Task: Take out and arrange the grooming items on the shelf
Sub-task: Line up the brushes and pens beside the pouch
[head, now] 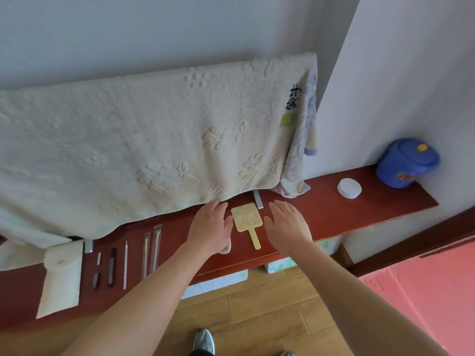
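A yellow hand mirror [247, 218] with purple dots lies flat on the red-brown shelf [331, 211], handle toward me. My left hand [209, 226] hovers just left of it and my right hand [289, 223] just right of it, both flat with fingers apart and holding nothing. Partly hidden under my left hand lies a small white comb-like item [226, 247]. Further left, several slim tools [151, 250] lie in a row beside a cream pouch [61, 276]. A silver file-like bar [257, 199] lies behind the mirror.
A large cream towel [144, 147] hangs over the shelf's back, covering part of it. A white round jar [349, 188] and a blue lidded tub [407, 163] stand at the shelf's right end. Boxes [280, 264] sit on the wooden floor below. My shoe [204, 341] shows at the bottom.
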`<state>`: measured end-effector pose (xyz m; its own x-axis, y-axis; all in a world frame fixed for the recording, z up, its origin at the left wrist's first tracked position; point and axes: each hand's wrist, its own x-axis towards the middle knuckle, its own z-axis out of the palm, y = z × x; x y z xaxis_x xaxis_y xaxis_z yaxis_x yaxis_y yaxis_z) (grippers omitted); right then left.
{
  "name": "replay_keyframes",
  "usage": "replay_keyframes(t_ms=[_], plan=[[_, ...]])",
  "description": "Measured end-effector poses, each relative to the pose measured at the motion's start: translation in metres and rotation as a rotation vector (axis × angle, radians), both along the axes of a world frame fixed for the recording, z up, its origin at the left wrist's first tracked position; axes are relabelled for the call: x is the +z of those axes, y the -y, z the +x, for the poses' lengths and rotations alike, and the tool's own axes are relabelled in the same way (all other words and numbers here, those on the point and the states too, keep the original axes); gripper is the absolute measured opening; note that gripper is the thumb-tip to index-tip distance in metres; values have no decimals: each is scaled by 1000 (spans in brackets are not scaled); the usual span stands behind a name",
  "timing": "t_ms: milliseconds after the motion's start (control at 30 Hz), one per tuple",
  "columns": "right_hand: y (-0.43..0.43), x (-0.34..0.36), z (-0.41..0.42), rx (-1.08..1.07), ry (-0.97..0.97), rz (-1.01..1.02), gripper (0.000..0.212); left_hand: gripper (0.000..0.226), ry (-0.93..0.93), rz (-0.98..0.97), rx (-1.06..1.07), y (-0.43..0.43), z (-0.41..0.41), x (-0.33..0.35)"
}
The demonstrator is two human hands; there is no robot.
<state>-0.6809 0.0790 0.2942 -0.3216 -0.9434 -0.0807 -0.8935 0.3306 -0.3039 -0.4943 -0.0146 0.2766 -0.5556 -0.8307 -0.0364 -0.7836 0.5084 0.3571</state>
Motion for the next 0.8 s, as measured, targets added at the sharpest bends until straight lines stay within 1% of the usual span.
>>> replay_keyframes(t_ms=[167, 367, 567, 667, 800], plan=[[-22, -2, -43, 68, -13, -18, 33, 48, -7, -11, 32, -36, -45, 8], [-31, -4, -87, 58, 2, -17, 21, 46, -10, -11, 58, -46, -77, 15], [-16, -4, -116, 52, -21, 7, 35, 40, -53, -58, 22, -25, -107, 10], [-10, -3, -131, 35, -50, 15, 37, 41, -77, -48, -5, -15, -127, 7], [-8, 3, -154, -25, -46, 23, 45, 43, -61, -16, -46, -10, -150, 9]])
